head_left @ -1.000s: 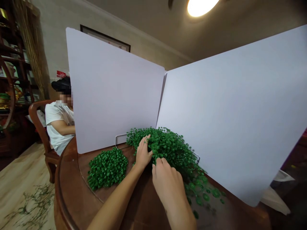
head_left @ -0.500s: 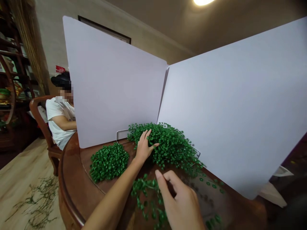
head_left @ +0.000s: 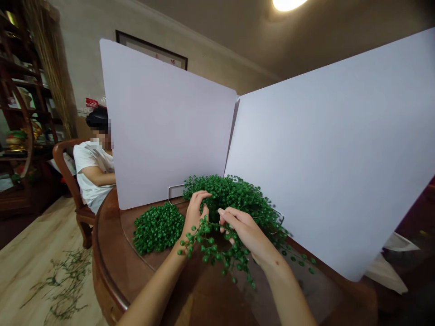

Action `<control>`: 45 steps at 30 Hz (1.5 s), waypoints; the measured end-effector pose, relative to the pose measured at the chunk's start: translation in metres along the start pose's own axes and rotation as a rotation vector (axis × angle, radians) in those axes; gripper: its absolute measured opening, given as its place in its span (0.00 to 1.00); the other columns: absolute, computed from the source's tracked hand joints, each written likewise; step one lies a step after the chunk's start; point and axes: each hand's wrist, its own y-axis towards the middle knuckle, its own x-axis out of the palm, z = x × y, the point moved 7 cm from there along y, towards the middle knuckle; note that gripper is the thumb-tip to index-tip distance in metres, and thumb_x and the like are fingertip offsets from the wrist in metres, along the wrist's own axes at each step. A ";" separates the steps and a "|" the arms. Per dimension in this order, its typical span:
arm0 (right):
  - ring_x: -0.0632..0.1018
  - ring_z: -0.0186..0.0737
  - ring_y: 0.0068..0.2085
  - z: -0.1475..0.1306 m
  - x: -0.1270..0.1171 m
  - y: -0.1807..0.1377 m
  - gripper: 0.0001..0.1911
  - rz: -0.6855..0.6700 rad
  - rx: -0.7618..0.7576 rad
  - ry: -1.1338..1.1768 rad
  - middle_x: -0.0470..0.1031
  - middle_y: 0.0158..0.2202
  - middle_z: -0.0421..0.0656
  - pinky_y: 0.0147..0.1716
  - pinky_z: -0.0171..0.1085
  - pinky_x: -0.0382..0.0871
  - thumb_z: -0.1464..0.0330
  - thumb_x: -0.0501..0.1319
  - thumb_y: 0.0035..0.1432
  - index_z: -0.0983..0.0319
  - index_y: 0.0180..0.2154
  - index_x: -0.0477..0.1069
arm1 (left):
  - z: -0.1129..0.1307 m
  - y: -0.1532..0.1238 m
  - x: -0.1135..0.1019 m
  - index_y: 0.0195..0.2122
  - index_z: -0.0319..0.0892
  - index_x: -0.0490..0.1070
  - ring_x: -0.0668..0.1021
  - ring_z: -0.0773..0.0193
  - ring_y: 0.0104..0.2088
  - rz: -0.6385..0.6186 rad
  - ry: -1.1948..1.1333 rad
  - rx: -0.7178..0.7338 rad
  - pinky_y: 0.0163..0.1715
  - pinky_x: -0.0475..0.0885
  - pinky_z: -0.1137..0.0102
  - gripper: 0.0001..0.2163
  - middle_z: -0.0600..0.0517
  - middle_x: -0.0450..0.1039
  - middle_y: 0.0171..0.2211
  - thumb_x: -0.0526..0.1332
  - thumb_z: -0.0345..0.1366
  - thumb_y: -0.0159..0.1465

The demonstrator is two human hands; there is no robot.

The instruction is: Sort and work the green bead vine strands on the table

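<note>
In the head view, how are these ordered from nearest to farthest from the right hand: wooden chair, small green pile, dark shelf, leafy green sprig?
From the right hand:
1. Leafy green sprig: held in this hand.
2. Small green pile: on the table, left.
3. Wooden chair: left, beyond the table.
4. Dark shelf: far left, behind the chair.

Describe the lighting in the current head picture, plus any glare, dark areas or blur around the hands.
In the head view, the ceiling lamp is blown out white, cut by the top edge; in that view, the lower right corner is dark; in the head view, the left hand, right hand and green sprig look fairly sharp.
</note>
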 end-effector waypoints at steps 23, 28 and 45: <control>0.73 0.38 0.27 0.046 -0.031 0.013 0.24 0.157 -0.241 -0.531 0.72 0.23 0.39 0.33 0.35 0.64 0.52 0.49 0.65 0.59 0.24 0.65 | -0.015 -0.102 0.033 0.32 0.38 0.69 0.78 0.63 0.24 -0.844 -0.694 -0.643 0.27 0.71 0.69 0.17 0.51 0.75 0.26 0.70 0.46 0.52; 0.74 0.38 0.31 0.018 -0.015 -0.008 0.21 0.235 -0.513 -0.337 0.72 0.27 0.40 0.37 0.34 0.66 0.57 0.48 0.67 0.59 0.27 0.67 | -0.022 -0.100 0.032 0.31 0.37 0.69 0.76 0.66 0.22 -0.779 -0.658 -0.650 0.28 0.71 0.70 0.16 0.51 0.74 0.23 0.69 0.45 0.54; 0.74 0.37 0.34 0.050 0.024 -0.014 0.12 0.043 -0.458 -0.454 0.74 0.34 0.41 0.37 0.35 0.68 0.61 0.53 0.65 0.60 0.38 0.70 | -0.043 -0.094 0.015 0.33 0.43 0.64 0.70 0.70 0.22 -0.441 -0.627 -0.780 0.17 0.64 0.78 0.13 0.58 0.63 0.26 0.64 0.43 0.53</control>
